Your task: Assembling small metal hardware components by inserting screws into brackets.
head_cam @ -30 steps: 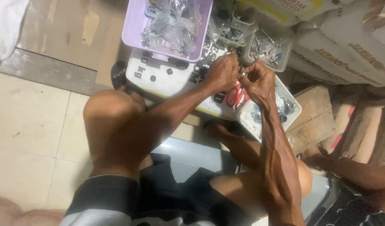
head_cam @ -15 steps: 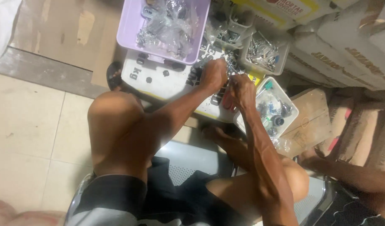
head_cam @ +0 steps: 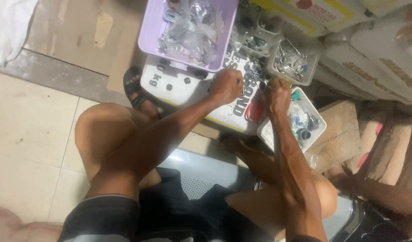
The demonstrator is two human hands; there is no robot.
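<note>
The fingers of the left hand [head_cam: 227, 85] were curled into a loose fist, and the fingers of the right hand [head_cam: 277, 95] were bent inward likewise; whether either set pinched a part could not be told, since the fingertips were turned away from the camera. Both hands, two in all, hovered over one white printed sack [head_cam: 188, 87] lying flat, which serves here as the landmark. The left hand sat above the sack's middle; the right hand sat at the sack's right edge, near the left hand but apart from it. A small heap of metal hardware [head_cam: 253, 71] lay on the sack between the two hands and just beyond them. One red-handled tool [head_cam: 253, 111] lay on the sack's right part, just below the right hand. Four containers stood about the sack: one lilac plastic tray [head_cam: 154, 27] of bagged metal parts overlapped the sack's far edge; one small grey tub [head_cam: 264, 31] stood beyond the sack, right of the tray; one pale tub [head_cam: 314, 62] of shiny metal pieces stood beyond the sack's right corner; one white tub [head_cam: 320, 127] holding mixed small items touched the sack's right side, beside the right wrist. One dark sandal [head_cam: 134, 87] on a foot rested against the sack's left near corner. Two bare knees framed the sack's near side.
</note>
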